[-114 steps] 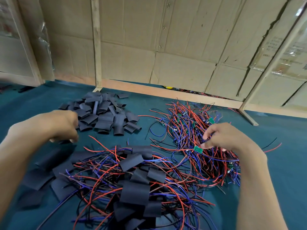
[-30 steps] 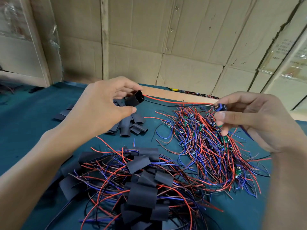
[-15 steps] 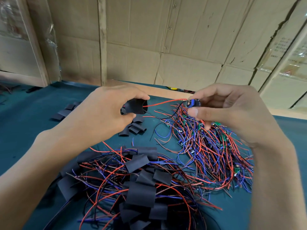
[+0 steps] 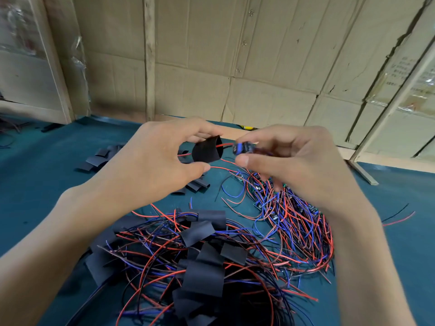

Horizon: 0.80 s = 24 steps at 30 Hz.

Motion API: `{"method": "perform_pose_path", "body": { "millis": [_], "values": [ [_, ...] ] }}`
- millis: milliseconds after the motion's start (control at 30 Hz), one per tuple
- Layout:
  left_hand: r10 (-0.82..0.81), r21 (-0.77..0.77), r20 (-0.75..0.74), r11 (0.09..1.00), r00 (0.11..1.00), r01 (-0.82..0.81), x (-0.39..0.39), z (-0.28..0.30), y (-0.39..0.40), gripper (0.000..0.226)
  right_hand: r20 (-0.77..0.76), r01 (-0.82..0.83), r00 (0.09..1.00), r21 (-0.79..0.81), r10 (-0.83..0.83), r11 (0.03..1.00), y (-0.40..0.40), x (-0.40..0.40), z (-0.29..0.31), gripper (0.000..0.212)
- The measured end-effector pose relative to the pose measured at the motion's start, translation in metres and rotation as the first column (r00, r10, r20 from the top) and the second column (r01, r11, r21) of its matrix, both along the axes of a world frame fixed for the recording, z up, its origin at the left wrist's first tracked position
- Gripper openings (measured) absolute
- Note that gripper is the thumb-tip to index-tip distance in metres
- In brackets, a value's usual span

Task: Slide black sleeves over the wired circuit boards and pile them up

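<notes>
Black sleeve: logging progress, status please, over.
Left hand pinches black sleeve, mouth open. Right hand pinches circuit board just outside it; red wire already through. Board not yet in. Nothing blocking.

Sleeved pile point(image 4: 202, 262) nearest; unsleeved boards point(image 4: 299, 222) right of it; loose sleeves point(image 4: 98, 158) far left.

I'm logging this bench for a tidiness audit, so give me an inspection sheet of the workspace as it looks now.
Surface: teal cloth on the table.
Job's things: black sleeve with a red wire through it; small board; sleeved pile; bare boards pile; spare sleeves.
Clutter: nothing seen.
Grippers: left hand pinches the sleeve; right hand pinches the board.
Cables: loose red, blue and black wires tangled in both piles.
Surroundings: cardboard wall.
</notes>
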<state>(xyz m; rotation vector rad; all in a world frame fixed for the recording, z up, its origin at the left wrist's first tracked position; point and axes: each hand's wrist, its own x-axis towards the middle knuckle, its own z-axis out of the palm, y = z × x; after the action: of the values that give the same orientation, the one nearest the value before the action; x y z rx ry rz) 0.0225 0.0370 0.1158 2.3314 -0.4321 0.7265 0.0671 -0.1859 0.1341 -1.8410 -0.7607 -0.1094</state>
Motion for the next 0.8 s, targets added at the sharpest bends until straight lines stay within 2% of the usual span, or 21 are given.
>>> {"method": "perform_pose_path", "body": {
  "millis": [100,200,333,400,500,633,800],
  "values": [
    [0.009,0.0,0.033,1.0,0.999,-0.009,-0.003,0.002,-0.002,0.058,0.097,0.039,0.995,-0.142,-0.025,0.989,0.013,-0.001,-0.007,0.029],
    [0.029,0.085,0.051,0.996,0.998,-0.033,-0.005,0.005,0.0,0.057,0.138,0.089,0.989,-0.213,-0.061,0.973,0.019,-0.002,-0.009,0.028],
    [0.027,0.202,0.061,0.979,0.998,-0.039,-0.006,0.011,0.006,0.055,-0.03,0.0,1.0,-0.029,0.0,1.0,0.017,-0.004,-0.006,0.016],
    [0.0,0.199,0.064,0.98,0.998,-0.013,-0.006,0.01,0.006,0.052,-0.044,-0.031,0.999,0.013,0.032,0.999,0.015,-0.005,-0.004,0.01],
    [-0.054,0.147,0.061,0.988,0.997,0.044,-0.006,0.01,0.003,0.055,-0.021,-0.041,0.999,0.021,0.041,0.999,0.013,-0.005,-0.003,0.006],
    [-0.125,0.089,0.085,0.989,0.988,0.118,-0.009,0.013,0.003,0.069,-0.041,-0.042,0.998,0.047,0.044,0.998,0.01,-0.004,-0.001,0.008],
    [-0.108,0.164,0.097,0.982,0.989,0.091,-0.008,0.009,-0.001,0.052,-0.017,-0.025,1.0,0.021,0.026,0.999,0.012,-0.007,-0.002,0.018]
  ]
}}
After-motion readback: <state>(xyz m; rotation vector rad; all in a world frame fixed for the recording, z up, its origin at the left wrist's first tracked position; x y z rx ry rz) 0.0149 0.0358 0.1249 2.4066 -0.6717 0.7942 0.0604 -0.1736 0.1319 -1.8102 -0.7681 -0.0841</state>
